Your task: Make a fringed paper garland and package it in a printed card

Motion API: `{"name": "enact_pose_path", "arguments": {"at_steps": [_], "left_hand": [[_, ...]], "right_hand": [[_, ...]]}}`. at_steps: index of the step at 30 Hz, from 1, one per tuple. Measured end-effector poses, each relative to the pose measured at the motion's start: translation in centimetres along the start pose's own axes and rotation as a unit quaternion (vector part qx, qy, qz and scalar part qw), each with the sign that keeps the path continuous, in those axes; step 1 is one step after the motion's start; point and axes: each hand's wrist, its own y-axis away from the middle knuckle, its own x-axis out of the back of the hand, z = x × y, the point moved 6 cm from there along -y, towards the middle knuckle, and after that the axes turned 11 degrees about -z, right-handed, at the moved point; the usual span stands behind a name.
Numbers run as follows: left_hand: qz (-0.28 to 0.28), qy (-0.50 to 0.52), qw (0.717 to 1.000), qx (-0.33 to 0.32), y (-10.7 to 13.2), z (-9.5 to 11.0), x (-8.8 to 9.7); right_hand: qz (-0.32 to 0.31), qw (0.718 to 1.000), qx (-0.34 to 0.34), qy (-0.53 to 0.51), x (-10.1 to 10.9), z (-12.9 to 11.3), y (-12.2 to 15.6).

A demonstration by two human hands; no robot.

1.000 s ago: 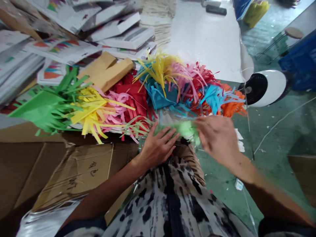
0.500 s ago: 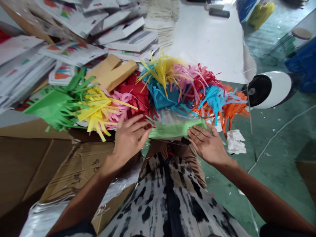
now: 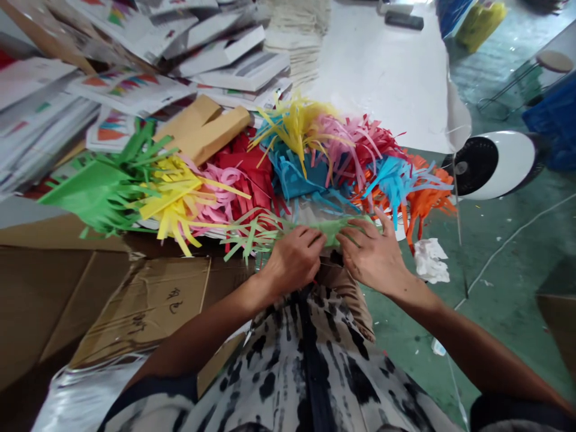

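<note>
Green paper fringe, thin, slit into floppy strips: pinched between left hand and right hand, fingers curled close, just beside heaped coloured fringes.

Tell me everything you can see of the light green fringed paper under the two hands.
The light green fringed paper is a thin, matte sheet bunched into a narrow band. It lies sideways at the near edge of the colourful pile of fringed papers. Its left end is cut into slim strips that splay out loosely, some bending. The left hand clamps it with curled fingers. The right hand lays spread fingers over its right end, hiding that part.
</note>
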Motion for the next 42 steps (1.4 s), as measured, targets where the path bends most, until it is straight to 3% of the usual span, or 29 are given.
{"name": "enact_pose_path", "arguments": {"at_steps": [4, 11, 15, 21, 25, 31, 36, 42], "left_hand": [[-0.010, 0.032, 0.999, 0.041, -0.8, -0.9, 0.2], [-0.033, -0.028, 0.999, 0.033, -1.6, -0.8, -0.7], [-0.019, -0.034, 0.999, 0.020, -1.2, -1.1, -0.4], [-0.003, -0.007, 0.999, 0.050, -1.5, -1.5, 0.5], [-0.007, -0.047, 0.996, 0.070, -2.1, -1.2, -0.1], [0.030, -0.074, 0.995, 0.055, 0.0, 0.0, -1.0], [0.057, -0.029, 0.995, 0.073, 2.8, -0.9, 0.3], [0.023, 0.054, 0.989, 0.134, 2.6, -3.5, 1.8]], "right_hand": [[-0.008, 1.000, 0.002, -0.010, -0.3, 0.5, -0.9], [0.025, 0.999, 0.010, -0.025, -0.3, 1.1, -1.2], [0.003, 0.999, 0.029, -0.043, -0.1, 1.1, -1.3], [0.034, 0.997, 0.061, -0.019, -0.8, 2.1, -2.0], [0.050, 0.997, 0.050, -0.036, -0.5, 2.2, -2.3], [0.027, 0.996, 0.065, -0.055, -0.7, 0.7, -1.3], [0.006, 0.995, 0.027, -0.099, -1.1, 1.4, -0.3], [-0.030, 0.988, -0.058, -0.143, -1.4, 2.3, -1.2]]}}
